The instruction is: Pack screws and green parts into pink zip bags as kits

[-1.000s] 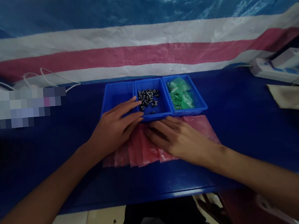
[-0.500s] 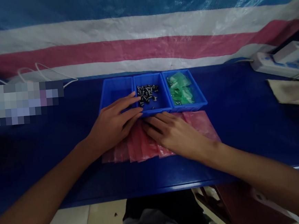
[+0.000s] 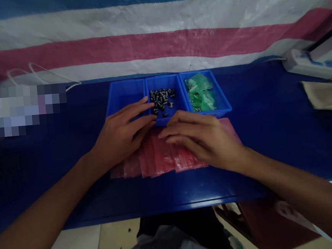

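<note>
My left hand (image 3: 123, 129) lies with outstretched fingers across the front of the left blue bin (image 3: 125, 95), its fingertips at the edge of the middle blue bin (image 3: 179, 112). Nothing shows in its grasp. Inside the middle bin is a cluster of small black-and-silver screw-like parts (image 3: 161, 98), one apart near the front wall. My right hand (image 3: 204, 137) hovers over overlapping red plastic bags (image 3: 163, 159), fingers loosely bent and somewhat apart; no item is visible in them. The bags lie in a row before the bins, partly hidden by both hands.
The right blue bin (image 3: 224, 102) holds green plastic packets (image 3: 202, 91). A white power strip (image 3: 299, 64) and a beige flat piece (image 3: 324, 94) lie on the blue table (image 3: 270, 131) at right. White cables (image 3: 38, 75) run at back left, near a blurred-out area.
My right hand has risen off the red bags and shifted right, its fingers loosening. The small part near the middle bin's front wall now sits differently. My left hand stays in place; the view shifted slightly.
</note>
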{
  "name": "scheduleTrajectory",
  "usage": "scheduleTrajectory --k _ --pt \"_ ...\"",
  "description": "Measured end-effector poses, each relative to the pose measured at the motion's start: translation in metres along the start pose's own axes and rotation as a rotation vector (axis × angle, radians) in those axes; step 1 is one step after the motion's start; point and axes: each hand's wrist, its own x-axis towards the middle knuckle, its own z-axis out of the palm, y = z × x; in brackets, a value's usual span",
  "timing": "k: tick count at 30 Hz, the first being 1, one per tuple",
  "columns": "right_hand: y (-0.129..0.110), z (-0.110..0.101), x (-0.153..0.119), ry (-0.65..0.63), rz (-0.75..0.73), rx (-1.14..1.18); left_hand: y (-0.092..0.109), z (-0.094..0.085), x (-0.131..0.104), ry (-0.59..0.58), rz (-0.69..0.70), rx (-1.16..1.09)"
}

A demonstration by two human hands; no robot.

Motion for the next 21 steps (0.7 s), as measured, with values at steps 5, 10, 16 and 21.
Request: scheduleTrajectory --k 5,10,16,21 --pt "-0.008 -0.014 0.004 0.026 0.264 0.813 0.001 0.000 0.000 0.017 0.033 0.031" --pt "-0.005 -0.014 0.008 0.017 0.548 1.092 -0.002 -0.002 -0.001 0.021 0.078 0.066" --pt "-0.007 -0.040 0.013 0.409 0.506 0.900 0.021 -0.010 0.004 0.090 0.123 0.102" --pt "-0.026 -0.061 -0.035 0.283 0.419 -0.138 0.091 -0.012 -0.011 -0.166 0.232 0.112"
